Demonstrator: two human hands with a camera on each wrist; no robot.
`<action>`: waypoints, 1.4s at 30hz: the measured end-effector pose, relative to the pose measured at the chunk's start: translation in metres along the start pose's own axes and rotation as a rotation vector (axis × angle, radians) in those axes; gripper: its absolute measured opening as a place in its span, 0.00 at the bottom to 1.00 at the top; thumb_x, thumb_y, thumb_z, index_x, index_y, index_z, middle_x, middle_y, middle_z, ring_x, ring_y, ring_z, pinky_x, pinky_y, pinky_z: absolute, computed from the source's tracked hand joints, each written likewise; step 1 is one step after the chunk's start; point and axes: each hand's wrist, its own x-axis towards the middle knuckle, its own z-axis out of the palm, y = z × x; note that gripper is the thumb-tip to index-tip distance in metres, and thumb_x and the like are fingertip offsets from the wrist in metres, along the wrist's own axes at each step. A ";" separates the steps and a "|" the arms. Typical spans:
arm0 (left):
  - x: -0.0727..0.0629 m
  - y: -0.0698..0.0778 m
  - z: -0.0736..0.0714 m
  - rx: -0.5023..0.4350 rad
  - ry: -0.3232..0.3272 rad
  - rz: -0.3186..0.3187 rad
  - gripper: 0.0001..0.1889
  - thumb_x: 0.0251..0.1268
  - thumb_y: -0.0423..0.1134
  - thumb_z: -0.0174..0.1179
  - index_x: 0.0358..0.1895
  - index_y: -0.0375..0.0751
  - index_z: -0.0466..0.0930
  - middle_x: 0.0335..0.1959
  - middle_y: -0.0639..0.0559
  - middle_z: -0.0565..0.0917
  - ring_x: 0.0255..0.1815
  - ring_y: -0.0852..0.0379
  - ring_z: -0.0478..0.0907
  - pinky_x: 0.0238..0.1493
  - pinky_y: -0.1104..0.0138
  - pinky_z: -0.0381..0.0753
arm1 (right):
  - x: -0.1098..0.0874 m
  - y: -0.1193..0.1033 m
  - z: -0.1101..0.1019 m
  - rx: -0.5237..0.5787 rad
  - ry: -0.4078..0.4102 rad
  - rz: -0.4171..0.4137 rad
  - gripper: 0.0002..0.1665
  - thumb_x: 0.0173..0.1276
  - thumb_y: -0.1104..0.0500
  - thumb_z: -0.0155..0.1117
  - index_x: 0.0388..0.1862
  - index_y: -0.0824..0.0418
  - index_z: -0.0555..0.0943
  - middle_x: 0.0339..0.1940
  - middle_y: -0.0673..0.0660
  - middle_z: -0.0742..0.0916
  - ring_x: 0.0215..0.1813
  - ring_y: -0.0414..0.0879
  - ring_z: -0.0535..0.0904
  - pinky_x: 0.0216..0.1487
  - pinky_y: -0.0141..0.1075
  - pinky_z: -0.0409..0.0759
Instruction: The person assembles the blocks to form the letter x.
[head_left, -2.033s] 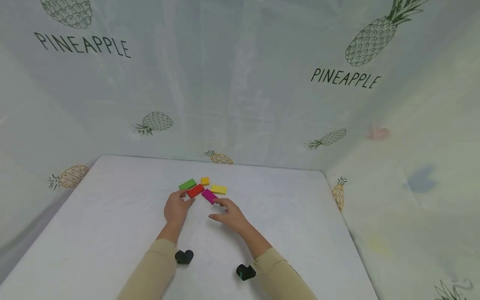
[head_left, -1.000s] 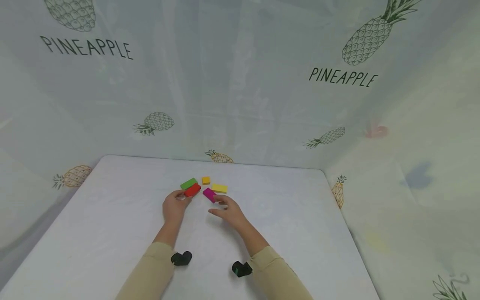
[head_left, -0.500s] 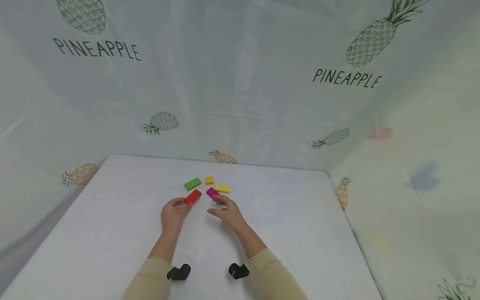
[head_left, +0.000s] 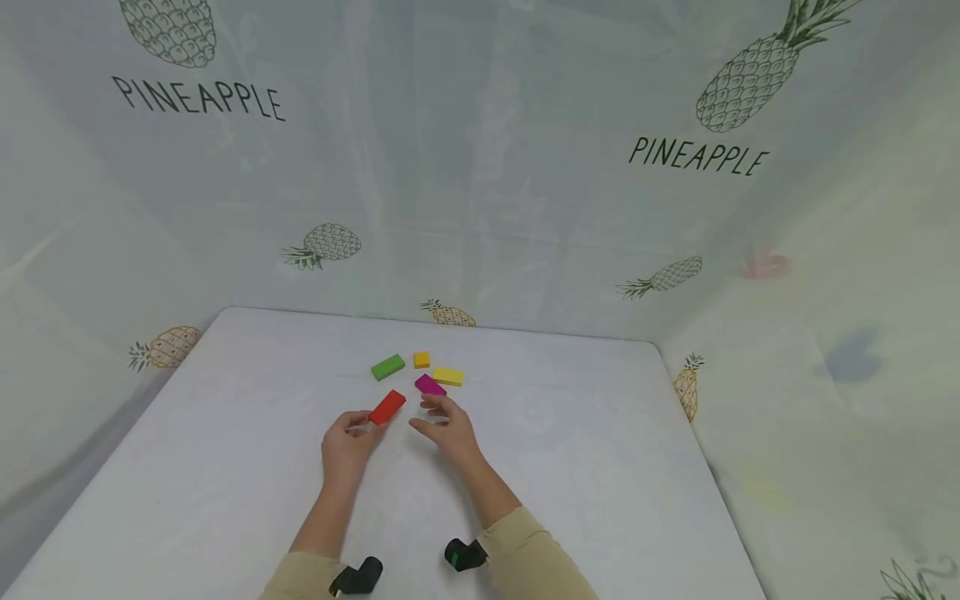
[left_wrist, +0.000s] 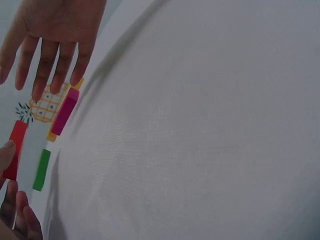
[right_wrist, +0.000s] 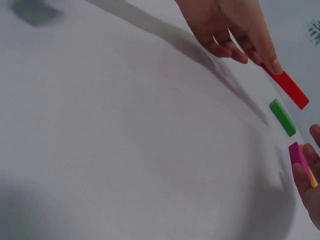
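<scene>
My left hand [head_left: 347,446] pinches a red block [head_left: 387,407] by its near end, thumb on one side and fingers on the other. In the right wrist view the red block [right_wrist: 289,87] is raised off the white table and juts out past the fingertips. My right hand [head_left: 450,432] hovers to the right of it with spread, relaxed fingers and nothing between them. Just beyond those fingertips a magenta block [head_left: 430,385] lies on the table, beside a yellow block [head_left: 447,377]. A green block [head_left: 387,367] lies behind the red one.
A small orange-yellow block [head_left: 422,359] sits at the back of the group. The white table [head_left: 585,467] ends at a pineapple-printed curtain [head_left: 480,167] behind it. Black wrist devices [head_left: 358,576] stick out from both sleeves.
The left hand has drawn the red block away from the green block, toward the person. The right hand has pulled back slightly from the magenta block, which stays on the table.
</scene>
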 end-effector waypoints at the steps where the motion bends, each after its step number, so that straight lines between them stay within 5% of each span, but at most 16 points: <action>1: -0.002 -0.001 -0.001 -0.007 -0.009 -0.003 0.20 0.61 0.44 0.67 0.54 0.40 0.80 0.48 0.45 0.80 0.44 0.49 0.74 0.37 0.66 0.76 | -0.001 0.001 0.001 0.004 0.008 -0.006 0.28 0.62 0.56 0.71 0.61 0.61 0.77 0.52 0.53 0.84 0.55 0.49 0.76 0.55 0.41 0.76; 13: -0.019 -0.009 -0.008 -0.027 -0.081 -0.025 0.19 0.58 0.41 0.70 0.53 0.41 0.81 0.47 0.45 0.81 0.48 0.49 0.73 0.40 0.66 0.76 | -0.012 0.015 0.016 0.045 0.058 0.002 0.27 0.63 0.54 0.72 0.61 0.58 0.78 0.51 0.47 0.85 0.52 0.44 0.76 0.55 0.38 0.75; 20: -0.025 -0.014 -0.010 -0.012 -0.093 -0.015 0.19 0.56 0.39 0.71 0.51 0.40 0.82 0.45 0.45 0.82 0.47 0.49 0.74 0.43 0.64 0.76 | -0.018 0.023 0.020 -0.007 0.017 -0.074 0.29 0.61 0.54 0.73 0.60 0.58 0.79 0.52 0.46 0.84 0.53 0.44 0.76 0.55 0.39 0.75; 26: -0.027 -0.014 -0.010 0.037 -0.093 -0.024 0.18 0.55 0.38 0.72 0.49 0.38 0.81 0.44 0.44 0.82 0.47 0.47 0.75 0.46 0.60 0.77 | -0.019 0.032 0.020 0.000 0.090 -0.108 0.26 0.60 0.55 0.74 0.56 0.60 0.81 0.47 0.48 0.85 0.50 0.44 0.79 0.55 0.37 0.77; 42: -0.026 -0.014 -0.007 0.166 -0.134 0.015 0.17 0.52 0.37 0.73 0.45 0.37 0.82 0.38 0.47 0.81 0.43 0.48 0.74 0.42 0.59 0.77 | -0.016 0.047 0.019 -0.247 0.076 -0.184 0.17 0.61 0.53 0.73 0.50 0.53 0.84 0.43 0.39 0.82 0.47 0.35 0.77 0.52 0.32 0.77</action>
